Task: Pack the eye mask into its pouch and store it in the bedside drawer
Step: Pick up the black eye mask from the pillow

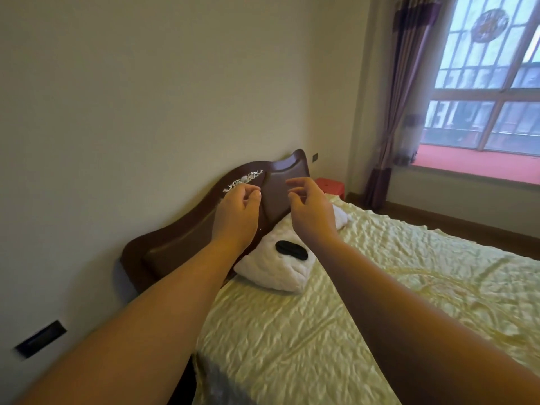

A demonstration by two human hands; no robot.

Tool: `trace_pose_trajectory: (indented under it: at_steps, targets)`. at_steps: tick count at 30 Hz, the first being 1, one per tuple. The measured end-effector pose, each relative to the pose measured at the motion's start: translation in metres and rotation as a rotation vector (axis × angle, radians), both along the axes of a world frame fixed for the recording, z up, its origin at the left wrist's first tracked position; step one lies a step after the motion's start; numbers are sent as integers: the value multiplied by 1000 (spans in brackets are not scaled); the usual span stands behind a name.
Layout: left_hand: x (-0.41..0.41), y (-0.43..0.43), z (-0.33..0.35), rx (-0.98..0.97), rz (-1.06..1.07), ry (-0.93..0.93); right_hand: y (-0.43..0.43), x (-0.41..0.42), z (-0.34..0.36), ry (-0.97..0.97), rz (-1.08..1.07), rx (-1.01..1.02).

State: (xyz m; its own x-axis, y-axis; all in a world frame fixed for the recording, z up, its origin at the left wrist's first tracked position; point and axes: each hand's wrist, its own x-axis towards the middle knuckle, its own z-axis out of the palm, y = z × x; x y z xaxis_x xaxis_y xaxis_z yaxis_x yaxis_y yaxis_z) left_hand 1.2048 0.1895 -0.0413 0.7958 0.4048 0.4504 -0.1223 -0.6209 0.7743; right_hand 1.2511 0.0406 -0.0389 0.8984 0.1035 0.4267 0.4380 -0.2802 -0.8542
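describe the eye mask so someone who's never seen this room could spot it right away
Start at the dark wooden headboard of the bed with the pale yellow cover. Against it lies a white pillow, and the eye mask rests on top. It is the only small black thing on the bed, a flat oval.

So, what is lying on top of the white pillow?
A black eye mask lies on the white pillow, untouched by either hand. The pillow's far end is covered by the right hand, so anything there cannot be seen.
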Motion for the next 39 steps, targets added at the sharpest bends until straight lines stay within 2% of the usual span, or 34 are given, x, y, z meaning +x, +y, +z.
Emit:
trace_pose_trajectory:
  at_steps: [5,10,16,25,33,39]
  targets:
    - [73,67,-12,115,-100,62,64,64,-9,24,-86,-47]
    - [148,104,-29,181,-181,166,94,123,-31,23,-145,-201]
    - [229,105,-58,172,-228,236,105,197,-66,73,-241,-198]
    - [327,100,-115,231,-239,388,105,284,-134,133,-181,-338]
    - [411,103,-193,343,-79,551,92,357,-185,190,-230,-339]
    - [485,116,-268,399,-156,642,106,419,-243,208,-232,-395]
